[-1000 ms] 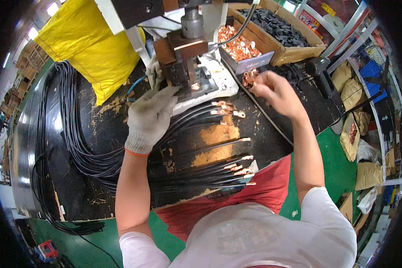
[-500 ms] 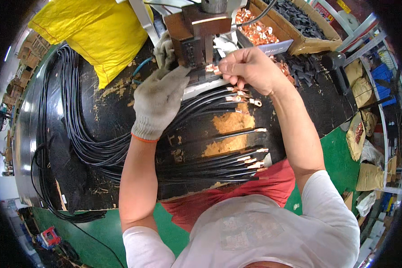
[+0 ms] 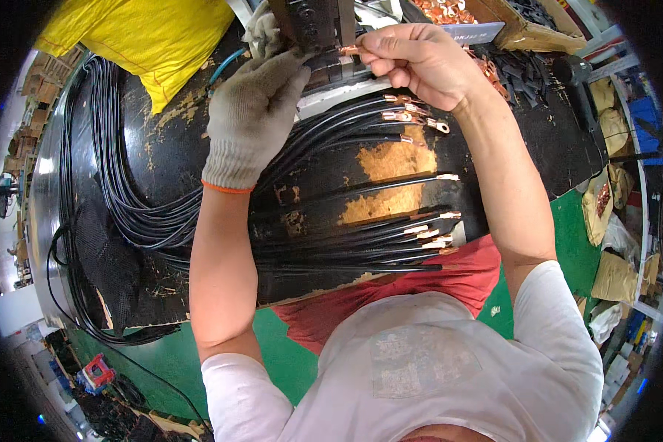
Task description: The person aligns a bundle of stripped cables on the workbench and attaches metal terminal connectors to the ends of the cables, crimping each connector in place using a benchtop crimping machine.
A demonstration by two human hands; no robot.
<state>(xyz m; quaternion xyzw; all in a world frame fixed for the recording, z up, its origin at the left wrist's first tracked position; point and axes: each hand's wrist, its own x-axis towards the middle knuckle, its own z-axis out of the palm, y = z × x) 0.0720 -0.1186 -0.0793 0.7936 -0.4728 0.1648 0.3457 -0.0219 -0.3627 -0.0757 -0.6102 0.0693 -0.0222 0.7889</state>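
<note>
A copper cable lug sits at the die of a dark metal press. My bare right hand pinches the lug's outer end between thumb and forefinger, with the other fingers curled below. My left hand, in a grey knit glove, is closed at the press's left side. Its fingers point toward the lug and seem to hold a black cable, mostly hidden by the glove and press. Just below lies a bundle of black cables, several with copper lugs on their right ends.
More lugged cables lie along the table's near edge. A yellow sack stands at the far left. Beyond my right hand are loose copper lugs, a cardboard box and black sleeve pieces. A grey glove rests beside the press.
The whole view has shifted, so the press and table sit higher in the picture. Both hands stay at the press, and the right fingers still pinch the lug, which is now at the die.
</note>
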